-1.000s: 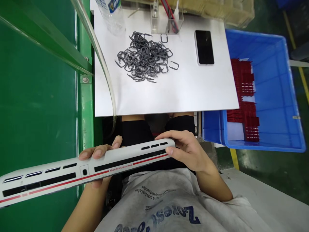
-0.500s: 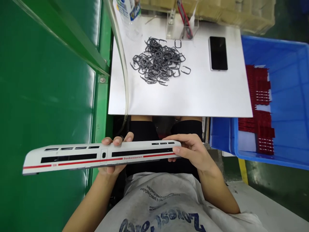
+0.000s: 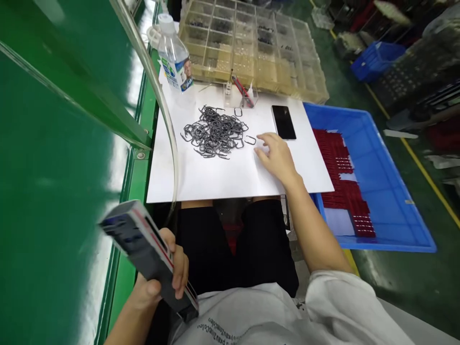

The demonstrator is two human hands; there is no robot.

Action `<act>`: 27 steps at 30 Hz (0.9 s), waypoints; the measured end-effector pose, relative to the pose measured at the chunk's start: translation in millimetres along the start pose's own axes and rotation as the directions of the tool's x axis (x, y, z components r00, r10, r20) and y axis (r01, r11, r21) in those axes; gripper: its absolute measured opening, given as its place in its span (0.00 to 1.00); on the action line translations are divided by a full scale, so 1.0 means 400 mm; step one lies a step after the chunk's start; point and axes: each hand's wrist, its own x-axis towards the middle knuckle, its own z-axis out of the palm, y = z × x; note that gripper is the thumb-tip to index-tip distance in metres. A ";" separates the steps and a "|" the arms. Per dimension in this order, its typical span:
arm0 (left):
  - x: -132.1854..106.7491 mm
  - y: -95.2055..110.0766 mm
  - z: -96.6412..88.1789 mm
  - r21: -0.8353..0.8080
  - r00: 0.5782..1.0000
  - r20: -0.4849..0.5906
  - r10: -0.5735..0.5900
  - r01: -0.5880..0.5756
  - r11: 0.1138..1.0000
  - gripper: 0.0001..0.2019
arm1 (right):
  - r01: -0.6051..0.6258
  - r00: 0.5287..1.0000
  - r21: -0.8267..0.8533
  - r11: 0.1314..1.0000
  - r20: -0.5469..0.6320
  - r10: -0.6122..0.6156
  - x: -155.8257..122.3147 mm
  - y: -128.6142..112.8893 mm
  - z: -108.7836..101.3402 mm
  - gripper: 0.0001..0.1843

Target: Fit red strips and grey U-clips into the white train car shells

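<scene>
- While my head has tipped up, the green panel fills my left side and the blue plastic crate of red comb-like parts sits to my right.
- Ahead stand a clear compartment tray and a water bottle, both beyond the white surface.
- On that surface lie a phone and a heap of dark wire loops (tangled, and hard to count).
- The train-carriage shell no longer lies across my lap in both hands: it now tilts steeply beside the green panel.
- My left hand has its grip closed around the shell's lower half.
- My right hand has let go and moved out over the surface, its grip open and empty, close to a single loose loop.
</scene>
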 end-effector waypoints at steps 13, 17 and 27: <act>0.032 0.017 0.012 -0.229 0.843 -0.508 0.178 -0.331 0.915 0.32 | 0.103 0.994 0.097 0.990 -0.050 -0.099 -0.122 0.074 0.032 0.14; 0.025 0.008 0.029 -0.263 0.837 -0.521 0.166 -0.342 0.902 0.32 | 0.062 0.984 0.116 0.991 -0.170 -0.042 -0.186 0.082 0.036 0.13; 0.024 -0.005 0.034 -0.243 0.841 -0.523 0.135 -0.300 0.922 0.37 | -0.160 0.974 0.051 0.986 -0.155 0.166 -0.190 0.092 0.053 0.16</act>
